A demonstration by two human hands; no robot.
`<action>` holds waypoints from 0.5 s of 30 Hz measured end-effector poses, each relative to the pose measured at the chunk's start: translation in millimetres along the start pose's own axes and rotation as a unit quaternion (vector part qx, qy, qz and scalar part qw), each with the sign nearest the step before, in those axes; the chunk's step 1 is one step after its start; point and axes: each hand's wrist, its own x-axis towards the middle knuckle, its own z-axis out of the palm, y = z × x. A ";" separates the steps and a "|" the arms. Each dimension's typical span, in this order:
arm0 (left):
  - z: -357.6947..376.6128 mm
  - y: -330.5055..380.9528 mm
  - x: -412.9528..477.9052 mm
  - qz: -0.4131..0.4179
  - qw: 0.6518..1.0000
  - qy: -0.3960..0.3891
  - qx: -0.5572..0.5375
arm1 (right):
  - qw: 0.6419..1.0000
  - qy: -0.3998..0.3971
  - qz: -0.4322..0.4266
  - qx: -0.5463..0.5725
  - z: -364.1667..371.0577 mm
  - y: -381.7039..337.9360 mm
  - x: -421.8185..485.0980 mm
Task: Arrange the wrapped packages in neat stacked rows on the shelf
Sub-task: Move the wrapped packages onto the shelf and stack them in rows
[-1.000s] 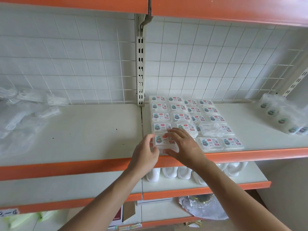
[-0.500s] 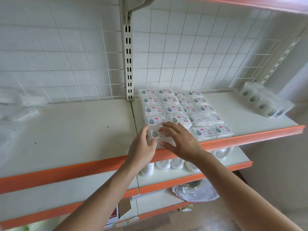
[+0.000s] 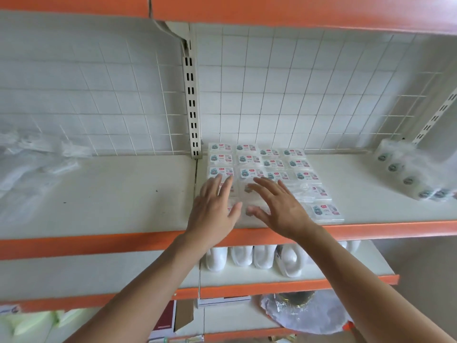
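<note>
Wrapped packages (image 3: 248,159): flat, labels up, long sides running left to right; four columns from the front edge back to the wire grid (image 3: 284,95), right of the slotted post (image 3: 191,107).
Left hand (image 3: 214,214): fingers straight and spread over the front-left packages; contact unclear.
Right hand (image 3: 282,211): likewise spread, holding nothing.
Clear-wrapped bundle (image 3: 408,174): more labelled packs inside, far right.
Shelf (image 3: 123,194): white, orange-edged; loose plastic wrap (image 3: 37,164) at left.
Lower shelf (image 3: 247,280): white jugs (image 3: 243,254).

Glossy clear-plastic-wrapped packages (image 3: 269,169) on matt, scuffed white shelf (image 3: 111,194)
</note>
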 end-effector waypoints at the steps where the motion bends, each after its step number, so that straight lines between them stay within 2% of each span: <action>1: 1.7 7.8 2.9 0.004 1.000 -0.001 0.021 | 1.000 -0.008 0.008 -0.005 -4.3 10.2 -3.2; 9: 25.2 78.9 23.8 0.003 0.987 -0.076 0.142 | 0.988 -0.095 0.105 -0.056 -30.0 87.1 -29.2; 15: 41.0 106.3 29.8 0.001 0.977 -0.104 0.185 | 0.989 -0.111 0.091 0.012 -42.1 107.9 -27.4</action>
